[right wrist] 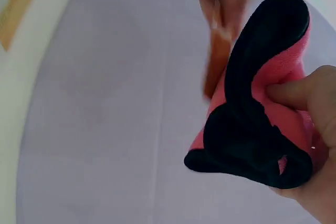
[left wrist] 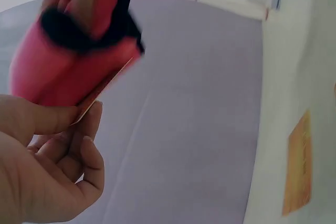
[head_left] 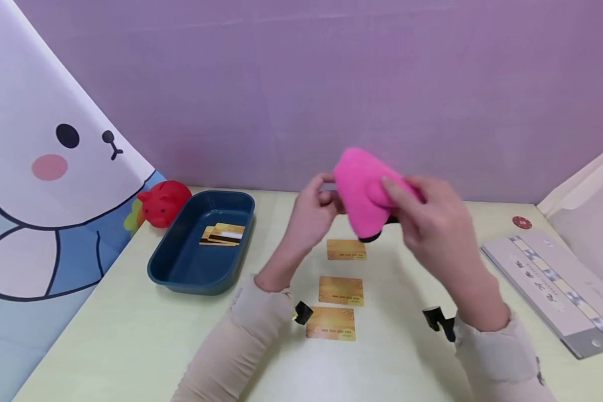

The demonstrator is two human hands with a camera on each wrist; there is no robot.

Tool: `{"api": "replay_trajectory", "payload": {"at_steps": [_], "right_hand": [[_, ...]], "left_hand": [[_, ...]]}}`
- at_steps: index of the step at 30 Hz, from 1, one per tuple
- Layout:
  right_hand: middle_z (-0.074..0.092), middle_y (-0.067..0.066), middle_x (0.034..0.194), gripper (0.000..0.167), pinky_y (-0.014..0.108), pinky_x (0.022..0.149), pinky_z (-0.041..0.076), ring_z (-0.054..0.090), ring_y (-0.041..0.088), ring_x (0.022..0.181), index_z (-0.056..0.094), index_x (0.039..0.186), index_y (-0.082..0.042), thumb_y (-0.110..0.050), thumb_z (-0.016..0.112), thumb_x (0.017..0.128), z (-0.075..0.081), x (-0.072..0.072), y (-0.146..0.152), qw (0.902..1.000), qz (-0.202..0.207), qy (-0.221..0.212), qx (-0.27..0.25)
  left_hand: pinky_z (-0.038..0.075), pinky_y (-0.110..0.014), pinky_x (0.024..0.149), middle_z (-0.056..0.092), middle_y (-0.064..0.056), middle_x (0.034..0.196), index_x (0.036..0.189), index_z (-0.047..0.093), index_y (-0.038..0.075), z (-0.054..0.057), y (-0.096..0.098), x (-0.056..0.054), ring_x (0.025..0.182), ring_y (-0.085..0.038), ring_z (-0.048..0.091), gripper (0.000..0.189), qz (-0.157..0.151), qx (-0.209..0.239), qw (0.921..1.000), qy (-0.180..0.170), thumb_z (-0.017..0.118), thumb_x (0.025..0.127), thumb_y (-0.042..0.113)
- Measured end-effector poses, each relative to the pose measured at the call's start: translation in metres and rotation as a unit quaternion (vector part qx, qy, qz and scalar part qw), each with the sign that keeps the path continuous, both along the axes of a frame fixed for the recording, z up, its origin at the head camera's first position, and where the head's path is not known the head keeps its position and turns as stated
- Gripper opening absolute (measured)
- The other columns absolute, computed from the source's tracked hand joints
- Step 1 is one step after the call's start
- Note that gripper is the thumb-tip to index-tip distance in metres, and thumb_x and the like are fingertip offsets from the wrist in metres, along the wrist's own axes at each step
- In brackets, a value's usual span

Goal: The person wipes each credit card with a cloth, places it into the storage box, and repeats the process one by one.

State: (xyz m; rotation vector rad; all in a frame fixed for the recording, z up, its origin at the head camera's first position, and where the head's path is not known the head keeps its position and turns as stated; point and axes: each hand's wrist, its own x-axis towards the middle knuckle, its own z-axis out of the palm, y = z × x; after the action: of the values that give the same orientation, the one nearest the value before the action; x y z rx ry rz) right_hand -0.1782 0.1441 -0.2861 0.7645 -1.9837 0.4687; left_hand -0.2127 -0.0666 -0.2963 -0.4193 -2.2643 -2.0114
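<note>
My right hand (head_left: 439, 229) grips the pink cloth (head_left: 359, 181), which has black trim, up above table level to the right of the tray (head_left: 191, 265). My left hand (head_left: 311, 215), nearer the tray, pinches a card (right wrist: 216, 69) between thumb and finger, close by the cloth; I cannot tell whether they touch. Three flat cards (head_left: 340, 291) lie right of the tray, overlapping cards (head_left: 225, 233) inside it, a red pig (head_left: 163, 205) just left.

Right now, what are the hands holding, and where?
The left fingers pinch a card by one end; the right fingers grip a pink cloth thing near its black trim.
</note>
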Motion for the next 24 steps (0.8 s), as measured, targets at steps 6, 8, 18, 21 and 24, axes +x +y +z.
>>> {"api": "replay_trajectory", "payload": {"at_steps": [6, 8, 18, 21, 24], "right_hand": [[0.063, 0.023, 0.122, 0.046, 0.049, 0.075, 0.048, 0.059, 0.044, 0.089, 0.070, 0.127, -0.015, -0.005, 0.079, 0.083, -0.012, -0.001, -0.015, 0.9970, 0.000, -0.048, 0.060], [0.062, 0.023, 0.124, 0.049, 0.051, 0.079, 0.048, 0.059, 0.044, 0.094, 0.069, 0.129, -0.016, -0.007, 0.081, 0.082, -0.013, -0.001, -0.015, 0.9964, -0.002, -0.065, 0.055], [0.065, 0.026, 0.118, 0.051, 0.056, 0.078, 0.054, 0.061, 0.044, 0.100, 0.066, 0.133, -0.015, -0.003, 0.076, 0.085, -0.010, -0.002, -0.011, 0.9918, -0.035, -0.117, 0.039], [0.066, 0.026, 0.109, 0.049, 0.057, 0.068, 0.055, 0.062, 0.044, 0.093, 0.064, 0.135, -0.015, -0.002, 0.071, 0.088, -0.007, -0.004, -0.004, 0.9905, -0.068, -0.116, 0.026], [0.066, 0.025, 0.106, 0.050, 0.059, 0.063, 0.052, 0.061, 0.044, 0.090, 0.061, 0.138, -0.014, -0.001, 0.064, 0.090, -0.003, -0.008, 0.008, 0.9862, -0.107, -0.126, 0.010]], "left_hand": [[0.034, -0.025, 0.051, 0.069, -0.017, 0.086, 0.141, 0.051, 0.006, -0.001, 0.007, 0.004, 0.059, -0.012, 0.048, 0.056, 0.000, 0.023, 0.9996, -0.014, 0.047, 0.089, -0.015], [0.031, -0.024, 0.051, 0.066, -0.012, 0.078, 0.136, 0.054, 0.006, 0.000, 0.006, 0.003, 0.054, -0.012, 0.042, 0.051, 0.004, 0.029, 0.9995, -0.014, 0.047, 0.090, -0.015], [0.047, -0.023, 0.068, 0.076, -0.018, 0.097, 0.129, 0.059, 0.006, 0.006, 0.001, 0.002, 0.077, -0.012, 0.068, 0.032, -0.005, -0.002, 0.9999, -0.014, 0.059, 0.097, 0.000], [0.040, -0.024, 0.060, 0.076, -0.018, 0.101, 0.128, 0.061, 0.012, 0.009, -0.003, 0.003, 0.076, -0.012, 0.066, 0.032, -0.019, 0.003, 0.9997, -0.013, 0.065, 0.097, 0.007], [0.027, -0.028, 0.055, 0.075, -0.016, 0.094, 0.127, 0.062, 0.015, 0.012, -0.010, 0.003, 0.063, -0.013, 0.049, 0.033, -0.033, 0.016, 0.9993, 0.004, 0.067, 0.096, 0.009]]}}
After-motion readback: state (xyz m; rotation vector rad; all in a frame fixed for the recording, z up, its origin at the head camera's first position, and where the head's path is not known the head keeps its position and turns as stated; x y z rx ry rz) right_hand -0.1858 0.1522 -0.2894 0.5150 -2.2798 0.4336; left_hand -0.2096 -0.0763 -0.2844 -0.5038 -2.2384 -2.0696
